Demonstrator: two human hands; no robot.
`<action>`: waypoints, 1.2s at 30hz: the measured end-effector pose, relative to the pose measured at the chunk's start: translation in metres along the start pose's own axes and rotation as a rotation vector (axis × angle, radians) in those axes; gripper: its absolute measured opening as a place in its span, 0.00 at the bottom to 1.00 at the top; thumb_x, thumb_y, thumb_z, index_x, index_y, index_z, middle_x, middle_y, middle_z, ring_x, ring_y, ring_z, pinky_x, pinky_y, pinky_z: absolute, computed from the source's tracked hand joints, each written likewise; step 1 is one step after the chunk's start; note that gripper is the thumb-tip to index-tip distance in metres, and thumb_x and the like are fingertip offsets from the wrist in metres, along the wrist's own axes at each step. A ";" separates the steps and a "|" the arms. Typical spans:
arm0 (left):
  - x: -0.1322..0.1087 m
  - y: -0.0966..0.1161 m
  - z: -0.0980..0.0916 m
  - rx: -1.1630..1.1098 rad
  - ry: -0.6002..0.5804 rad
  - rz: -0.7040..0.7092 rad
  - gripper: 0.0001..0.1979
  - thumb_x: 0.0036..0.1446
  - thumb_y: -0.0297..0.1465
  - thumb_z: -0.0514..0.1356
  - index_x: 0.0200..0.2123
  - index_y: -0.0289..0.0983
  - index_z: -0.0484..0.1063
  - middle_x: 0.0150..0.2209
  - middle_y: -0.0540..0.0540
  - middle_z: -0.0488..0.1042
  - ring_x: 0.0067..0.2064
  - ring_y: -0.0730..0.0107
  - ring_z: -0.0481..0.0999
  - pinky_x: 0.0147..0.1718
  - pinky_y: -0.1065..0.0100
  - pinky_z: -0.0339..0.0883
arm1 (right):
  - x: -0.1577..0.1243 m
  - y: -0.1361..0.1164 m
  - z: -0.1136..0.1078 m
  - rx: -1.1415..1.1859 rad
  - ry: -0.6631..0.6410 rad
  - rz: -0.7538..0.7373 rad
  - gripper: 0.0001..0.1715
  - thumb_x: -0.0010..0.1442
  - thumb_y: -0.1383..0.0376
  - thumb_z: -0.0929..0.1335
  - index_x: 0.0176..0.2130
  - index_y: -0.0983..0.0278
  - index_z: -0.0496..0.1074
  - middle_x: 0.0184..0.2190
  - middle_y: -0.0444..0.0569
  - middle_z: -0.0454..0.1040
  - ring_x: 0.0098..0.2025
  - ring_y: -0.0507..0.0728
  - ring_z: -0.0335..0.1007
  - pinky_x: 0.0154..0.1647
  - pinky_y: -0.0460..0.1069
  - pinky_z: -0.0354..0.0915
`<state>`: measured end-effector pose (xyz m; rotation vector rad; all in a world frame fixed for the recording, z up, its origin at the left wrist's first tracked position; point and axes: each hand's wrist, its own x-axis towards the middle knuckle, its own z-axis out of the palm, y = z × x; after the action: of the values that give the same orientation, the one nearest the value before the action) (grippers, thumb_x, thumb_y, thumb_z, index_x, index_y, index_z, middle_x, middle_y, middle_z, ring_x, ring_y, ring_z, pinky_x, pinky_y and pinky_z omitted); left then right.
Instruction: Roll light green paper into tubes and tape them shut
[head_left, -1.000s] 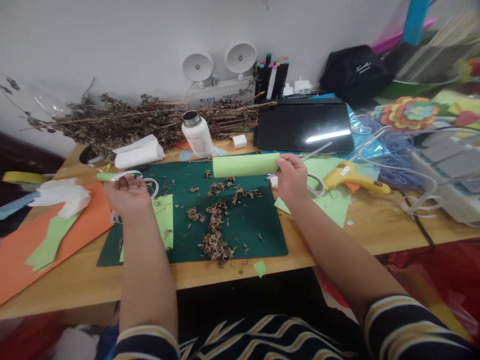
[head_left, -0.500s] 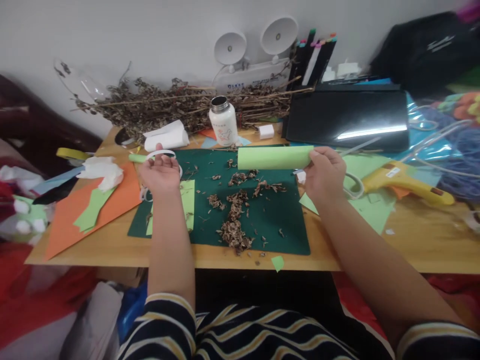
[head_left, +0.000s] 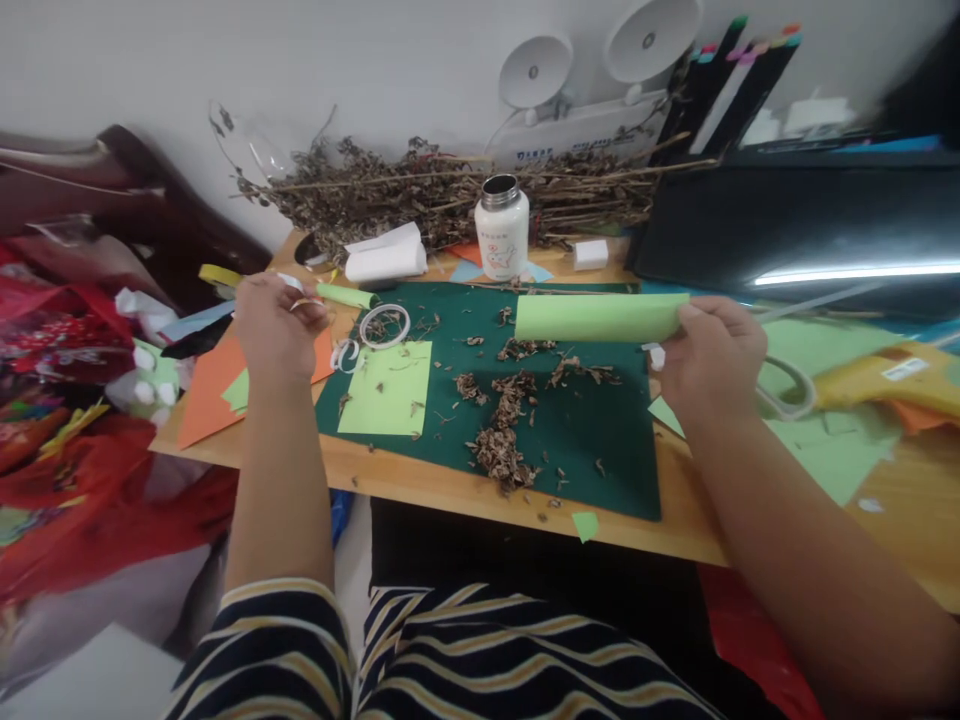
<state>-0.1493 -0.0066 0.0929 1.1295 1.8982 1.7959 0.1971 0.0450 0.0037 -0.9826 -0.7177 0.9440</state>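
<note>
My right hand (head_left: pixel 712 355) pinches the right end of a rolled sheet of light green paper (head_left: pixel 600 317), held level above the mat. My left hand (head_left: pixel 279 325), raised at the mat's left, has its fingers closed on a white tape roll (head_left: pixel 291 284), mostly hidden by them. Beneath both lies a green cutting mat (head_left: pixel 592 450) with crumbled dry leaves (head_left: pixel 502 455) heaped in its middle. To the left on it rest a light green paper square (head_left: pixel 382 405), another white tape roll (head_left: pixel 385 326) and a small clear one (head_left: pixel 347 356).
An open white bottle (head_left: pixel 502 240) stands behind the mat, beside a tissue pack (head_left: pixel 386 255). Dried branches (head_left: pixel 420 190) line the wall. At right lie a yellow glue gun (head_left: pixel 877 380) and a black tablet-like panel (head_left: pixel 787 230). Orange paper (head_left: pixel 206 410) lies left.
The view has turned left. My left hand has moved left, off the mat's paper square, and its fingers have curled in. My right hand still holds the green paper roll.
</note>
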 end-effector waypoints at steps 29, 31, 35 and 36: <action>-0.053 -0.018 0.017 0.154 -0.517 0.209 0.21 0.47 0.47 0.56 0.38 0.38 0.70 0.35 0.43 0.74 0.31 0.67 0.72 0.30 0.66 0.65 | -0.008 0.017 -0.006 -0.070 -0.321 -0.082 0.03 0.46 0.63 0.66 0.24 0.61 0.68 0.23 0.39 0.66 0.27 0.49 0.61 0.31 0.47 0.60; -0.073 -0.015 0.038 0.103 -0.712 0.148 0.30 0.44 0.55 0.53 0.41 0.39 0.70 0.38 0.40 0.74 0.35 0.61 0.73 0.30 0.64 0.67 | -0.014 0.016 -0.005 -0.101 -0.376 -0.092 0.04 0.46 0.62 0.67 0.25 0.60 0.70 0.26 0.40 0.68 0.28 0.50 0.63 0.32 0.48 0.61; -0.097 -0.018 0.054 0.185 -0.920 -0.010 0.29 0.40 0.56 0.55 0.36 0.39 0.73 0.33 0.41 0.76 0.35 0.57 0.74 0.34 0.61 0.68 | -0.022 0.012 -0.003 -0.160 -0.450 -0.119 0.06 0.48 0.60 0.67 0.27 0.60 0.71 0.27 0.42 0.70 0.30 0.51 0.64 0.32 0.48 0.62; -0.099 -0.020 0.054 0.201 -0.913 -0.001 0.27 0.41 0.54 0.56 0.35 0.39 0.73 0.33 0.41 0.76 0.36 0.56 0.74 0.35 0.59 0.68 | -0.022 0.012 -0.003 -0.168 -0.457 -0.124 0.06 0.49 0.60 0.67 0.27 0.60 0.71 0.27 0.42 0.70 0.30 0.51 0.64 0.32 0.48 0.62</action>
<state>-0.0548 -0.0365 0.0350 1.6283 1.4908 0.8169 0.1861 0.0272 -0.0098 -0.8616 -1.2444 1.0215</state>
